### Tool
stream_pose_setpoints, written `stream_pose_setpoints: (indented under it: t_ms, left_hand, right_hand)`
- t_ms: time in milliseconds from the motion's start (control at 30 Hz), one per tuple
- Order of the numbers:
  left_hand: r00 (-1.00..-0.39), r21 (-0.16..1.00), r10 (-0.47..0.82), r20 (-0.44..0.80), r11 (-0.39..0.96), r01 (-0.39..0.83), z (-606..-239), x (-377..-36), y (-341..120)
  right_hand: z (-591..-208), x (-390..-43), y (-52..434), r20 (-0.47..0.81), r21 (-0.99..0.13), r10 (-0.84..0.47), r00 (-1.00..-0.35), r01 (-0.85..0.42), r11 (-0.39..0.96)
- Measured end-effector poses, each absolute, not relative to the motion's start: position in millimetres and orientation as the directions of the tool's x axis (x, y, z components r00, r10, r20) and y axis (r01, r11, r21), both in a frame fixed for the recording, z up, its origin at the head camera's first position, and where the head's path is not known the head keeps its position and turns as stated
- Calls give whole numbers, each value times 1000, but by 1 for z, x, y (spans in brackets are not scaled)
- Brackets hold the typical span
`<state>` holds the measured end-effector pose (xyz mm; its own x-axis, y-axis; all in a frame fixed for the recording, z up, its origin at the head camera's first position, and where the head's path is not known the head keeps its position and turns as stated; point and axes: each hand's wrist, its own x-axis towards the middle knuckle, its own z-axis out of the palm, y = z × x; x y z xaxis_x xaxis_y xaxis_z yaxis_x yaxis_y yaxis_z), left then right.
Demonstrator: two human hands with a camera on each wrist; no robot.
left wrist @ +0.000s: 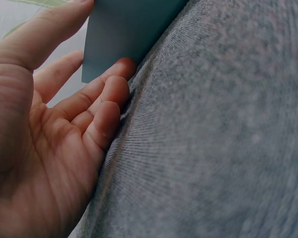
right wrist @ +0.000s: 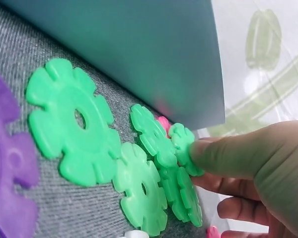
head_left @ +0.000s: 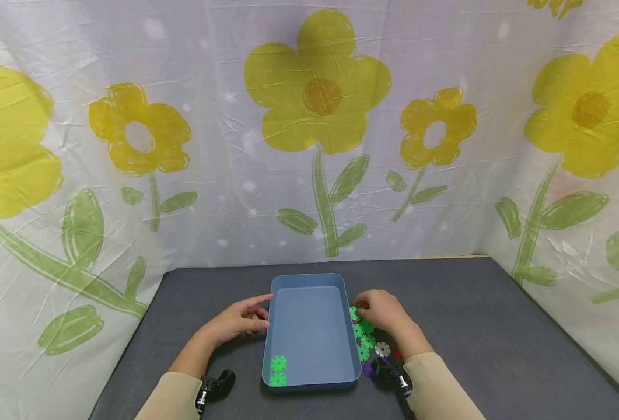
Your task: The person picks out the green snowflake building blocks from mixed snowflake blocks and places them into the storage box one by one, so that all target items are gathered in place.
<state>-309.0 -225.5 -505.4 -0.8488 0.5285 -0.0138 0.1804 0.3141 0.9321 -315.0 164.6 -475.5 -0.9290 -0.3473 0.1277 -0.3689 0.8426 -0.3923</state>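
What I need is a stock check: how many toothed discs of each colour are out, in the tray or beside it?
Green discs in the tray: 2
Loose green discs beside it: 5
Purple disc: 1
White disc: 1
Pink or red discs: at least 2, partly hidden
Total: at least 11

Green notched plastic discs (right wrist: 159, 163) clustered flat on grey cloth just beside the blue tray (head_left: 309, 326), right side.
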Motion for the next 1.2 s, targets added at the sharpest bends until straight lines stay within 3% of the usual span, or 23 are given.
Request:
stream_pose_setpoints:
  t_ms: [400, 833, 967, 1200]
  left_hand:
    - [-850, 930, 527, -11, 317, 185, -507, -310, -226]
    - [-849, 931, 529, -10, 315, 185, -507, -309, -226]
    - [-849, 931, 528, -13, 317, 183, -506, -309, -226]
    - [-844, 929, 536, -3, 314, 196, -505, -308, -227]
  right_hand:
    - [-474, -316, 169, 118, -424, -238, -964, -265, 866]
    - [-472, -317, 176, 9, -517, -320, -947, -278, 809]
    - [-470, -316, 173, -9, -465, -316, -949, -276, 841]
    - [-474, -315, 164, 81, -256, -314, -946, -324, 911]
